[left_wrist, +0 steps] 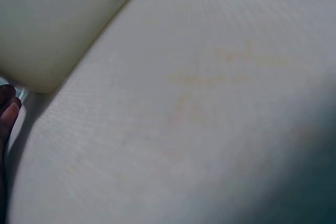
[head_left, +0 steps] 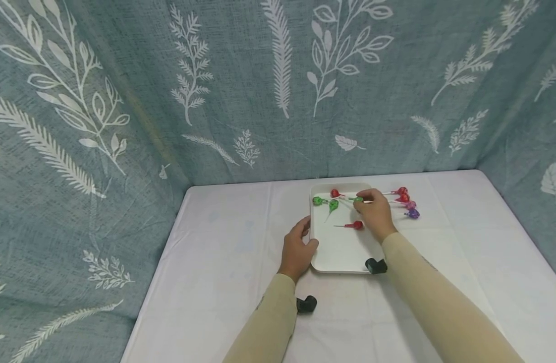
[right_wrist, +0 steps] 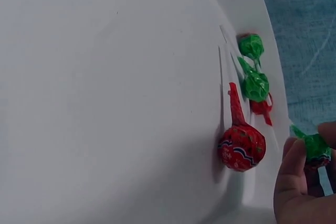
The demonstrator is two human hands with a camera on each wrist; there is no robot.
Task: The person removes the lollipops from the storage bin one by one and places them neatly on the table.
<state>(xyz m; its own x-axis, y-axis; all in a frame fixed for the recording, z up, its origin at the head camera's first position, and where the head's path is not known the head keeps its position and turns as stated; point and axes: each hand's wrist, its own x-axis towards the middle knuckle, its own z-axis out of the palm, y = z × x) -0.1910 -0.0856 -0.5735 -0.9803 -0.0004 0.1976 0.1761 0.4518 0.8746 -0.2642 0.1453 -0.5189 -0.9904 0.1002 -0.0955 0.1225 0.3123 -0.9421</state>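
Observation:
My right hand (head_left: 375, 210) pinches a green-wrapped lollipop (right_wrist: 316, 149) between thumb and fingers, over the right side of a white tray (head_left: 337, 257). At the tray's left edge my left hand (head_left: 298, 251) holds the rim, its thumb on the edge; the left wrist view shows only some fingertips (left_wrist: 9, 109) near a tray corner. Inside the tray lie a red lollipop (head_left: 357, 225) near the middle, and at its far end a green lollipop (head_left: 318, 200), another green lollipop (head_left: 334, 204) and a second red lollipop (head_left: 335, 193).
Right of the tray, on the white-covered table (head_left: 223, 282), lie red lollipops (head_left: 401, 191), a pink lollipop (head_left: 410, 205) and a purple lollipop (head_left: 413, 214). A blue-green leaf-patterned curtain (head_left: 260, 91) hangs behind and at both sides. Black devices sit at both wrists.

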